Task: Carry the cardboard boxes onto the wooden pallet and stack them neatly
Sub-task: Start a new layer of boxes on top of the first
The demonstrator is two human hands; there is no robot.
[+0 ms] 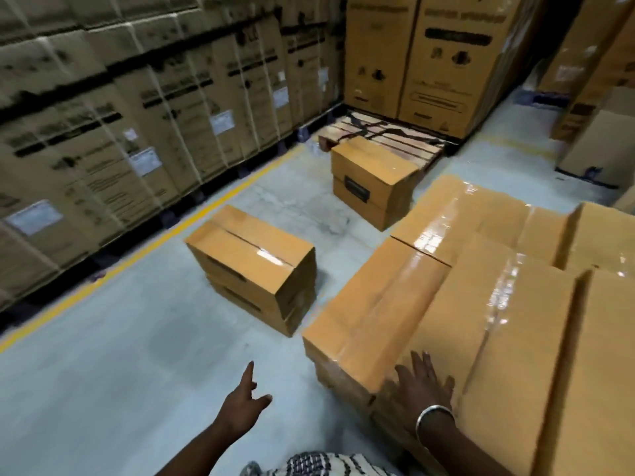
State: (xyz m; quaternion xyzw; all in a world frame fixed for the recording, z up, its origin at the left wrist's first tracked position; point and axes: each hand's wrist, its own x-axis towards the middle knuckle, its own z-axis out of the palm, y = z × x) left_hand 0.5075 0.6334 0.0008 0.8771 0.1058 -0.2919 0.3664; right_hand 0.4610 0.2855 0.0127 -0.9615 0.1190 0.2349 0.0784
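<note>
The floor (130, 338) here is pale grey concrete, smooth and a little scuffed, with a yellow line (144, 245) painted along it in front of the left wall of stock. That wall is a long row of tall printed cartons (103, 132) bound with straps and carrying white labels, standing on dark bases. At the far end two more tall cartons (422, 53) stand upright, and more brown cartons crowd the right edge of the room.

The wooden pallet (385, 132) lies on the floor at the foot of those far cartons, its slats bare, with dark straps lying across them. A stack of two boxes (371, 180) sits just in front of it, touching or nearly touching its near edge. Another stack of two boxes (254, 269) stands alone on open floor, nearer, well apart from the pallet.

On the right a low block of large taped boxes (464, 269) sits packed side by side, their tops glossy with clear tape that catches the light.

The person's right hand (422, 386) lies flat on the nearest corner of that block, fingers spread, the grip apart and clamped on nothing; a metal bangle (433, 415) circles the wrist. The left hand (245, 403) hangs free over the floor, forefinger stretched out, grip apart and empty. A checked cloth (319, 463) shows at the bottom edge
</note>
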